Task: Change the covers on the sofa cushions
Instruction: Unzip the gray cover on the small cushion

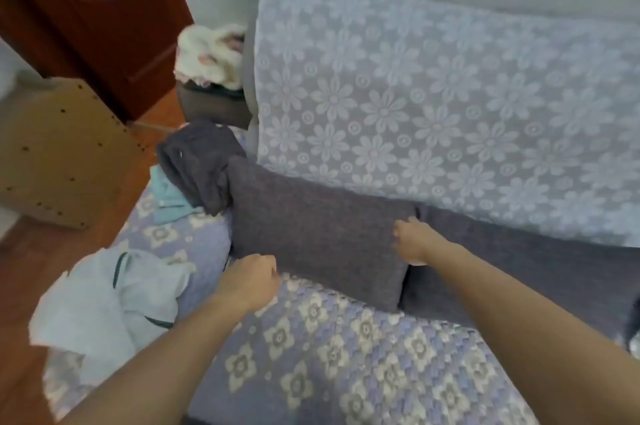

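Both hands are on the grey cushion [311,237], which stands on its long edge on the sofa seat [346,355] and leans back against the flowered backrest [450,113]. The left hand [251,281] is curled into a closed grip at the cushion's lower front edge, near its left end, and seems to pinch the fabric there, though the fingertips are turned away and I cannot tell how much cloth it has. The right hand [414,239] is closed over the cushion's upper right corner, fingers folded onto the fabric. The step in hand looks like taking hold of this cushion to bring it forward for its cover change. To do that well, the grip should catch the pad itself and not only loose cloth, and both hands should lift together so the cushion comes off the backrest level instead of twisting. A second grey cushion [519,269] lies touching its right end, so the pull should go toward the person, not sideways. The cushion is long, rectangular and dark grey in a coarse, woollen-looking weave, plump with soft rounded corners. Just left of it a crumpled grey cloth [197,161] sits on the seat, perhaps a cover. Further left of the cushion, pale cloth [114,296] hangs over the seat's edge.
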`<action>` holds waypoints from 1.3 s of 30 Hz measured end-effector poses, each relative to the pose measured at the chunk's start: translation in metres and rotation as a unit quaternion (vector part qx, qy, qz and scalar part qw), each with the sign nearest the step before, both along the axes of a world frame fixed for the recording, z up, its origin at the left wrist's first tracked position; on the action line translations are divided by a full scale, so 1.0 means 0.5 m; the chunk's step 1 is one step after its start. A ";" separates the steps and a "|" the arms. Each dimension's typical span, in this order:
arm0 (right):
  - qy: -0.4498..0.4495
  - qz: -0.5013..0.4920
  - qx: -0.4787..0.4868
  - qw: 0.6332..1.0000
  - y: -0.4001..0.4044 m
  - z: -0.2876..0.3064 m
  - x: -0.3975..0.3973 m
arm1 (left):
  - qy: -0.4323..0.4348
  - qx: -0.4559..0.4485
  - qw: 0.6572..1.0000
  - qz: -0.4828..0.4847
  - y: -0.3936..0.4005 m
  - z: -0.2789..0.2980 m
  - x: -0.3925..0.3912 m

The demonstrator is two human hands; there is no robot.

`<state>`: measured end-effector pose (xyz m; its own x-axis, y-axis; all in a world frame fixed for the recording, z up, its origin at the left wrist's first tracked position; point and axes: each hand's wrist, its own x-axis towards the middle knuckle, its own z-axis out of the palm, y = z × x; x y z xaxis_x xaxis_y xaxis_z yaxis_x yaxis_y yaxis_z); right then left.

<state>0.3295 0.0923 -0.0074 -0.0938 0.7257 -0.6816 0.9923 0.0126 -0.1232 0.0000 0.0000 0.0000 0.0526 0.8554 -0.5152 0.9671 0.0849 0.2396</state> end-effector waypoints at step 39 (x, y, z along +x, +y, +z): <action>-0.037 -0.150 0.240 0.958 -0.660 -0.108 0.114 | -0.010 0.078 0.941 -0.330 -0.200 -0.136 0.010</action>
